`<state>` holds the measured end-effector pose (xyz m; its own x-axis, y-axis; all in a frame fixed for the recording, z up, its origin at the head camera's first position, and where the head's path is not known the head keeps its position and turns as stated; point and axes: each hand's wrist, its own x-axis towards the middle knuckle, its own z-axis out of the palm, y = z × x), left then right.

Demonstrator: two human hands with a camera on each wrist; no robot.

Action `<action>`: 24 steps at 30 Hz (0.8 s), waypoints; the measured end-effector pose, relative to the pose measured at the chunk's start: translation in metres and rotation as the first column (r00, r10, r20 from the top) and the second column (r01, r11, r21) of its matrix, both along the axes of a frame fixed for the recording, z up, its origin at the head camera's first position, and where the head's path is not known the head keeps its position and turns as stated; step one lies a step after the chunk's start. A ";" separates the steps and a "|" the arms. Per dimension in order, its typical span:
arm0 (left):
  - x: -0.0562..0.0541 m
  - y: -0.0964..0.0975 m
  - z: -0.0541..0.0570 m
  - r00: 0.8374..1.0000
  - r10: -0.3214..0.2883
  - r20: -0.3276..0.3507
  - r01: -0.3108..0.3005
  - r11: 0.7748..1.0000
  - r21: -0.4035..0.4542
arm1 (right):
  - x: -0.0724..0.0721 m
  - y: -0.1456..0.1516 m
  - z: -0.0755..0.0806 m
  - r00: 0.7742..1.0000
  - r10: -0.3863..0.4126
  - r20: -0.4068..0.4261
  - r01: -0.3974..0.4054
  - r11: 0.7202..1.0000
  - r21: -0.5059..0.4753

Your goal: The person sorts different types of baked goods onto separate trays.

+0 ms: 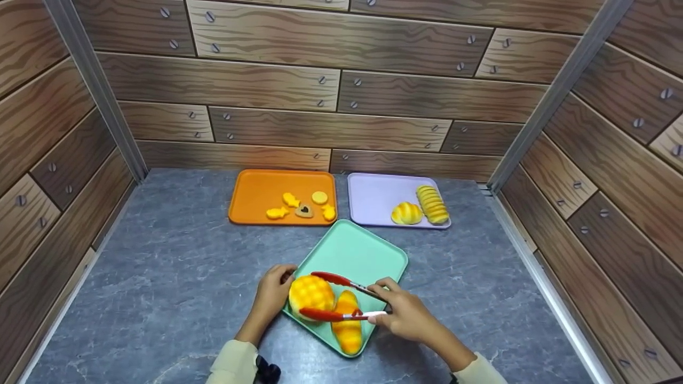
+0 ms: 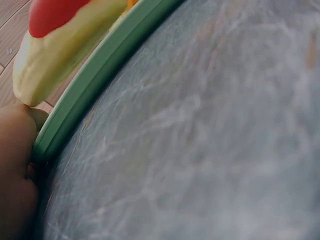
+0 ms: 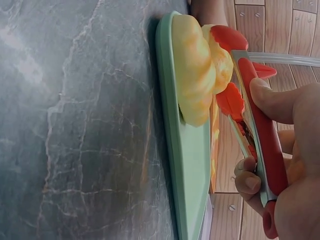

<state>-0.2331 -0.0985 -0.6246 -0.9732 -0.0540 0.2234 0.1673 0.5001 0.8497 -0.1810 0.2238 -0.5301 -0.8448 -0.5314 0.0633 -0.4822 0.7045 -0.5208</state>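
My left hand grips the left edge of the green tray, its thumb at the rim in the left wrist view. A round yellow bun with a checked top sits on the tray close to that hand. Beside it lies a long, pointed bread roll. My right hand holds red-handled tongs. The tongs are spread, one red tip near the bun's far side and the other overlapping its near side. Part of the long roll is hidden under the lower tong arm.
Behind the green tray, an orange tray holds several small biscuits. A lilac tray to its right carries a short roll and a ridged loaf. Wood-patterned walls enclose the grey marbled tabletop.
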 end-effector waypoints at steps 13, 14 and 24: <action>0.000 -0.001 0.000 1.000 0.005 0.009 -0.005 1.000 -0.004 | -0.012 0.009 0.009 0.998 -0.066 0.005 0.066 0.993 -0.096; 0.000 -0.001 0.001 1.000 0.008 0.009 -0.008 1.000 -0.002 | -0.013 0.010 0.010 0.996 -0.085 -0.003 0.084 0.992 -0.098; 0.001 0.001 0.001 1.000 0.013 0.014 -0.013 1.000 -0.006 | -0.041 0.020 0.017 0.962 -0.271 -0.032 0.266 0.956 -0.124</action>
<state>-0.2322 -0.0975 -0.6238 -0.9756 -0.0650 0.2097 0.1487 0.5070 0.8490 -0.2216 0.2440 -0.5134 -0.9497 -0.2717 0.1560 -0.3103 0.7470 -0.5880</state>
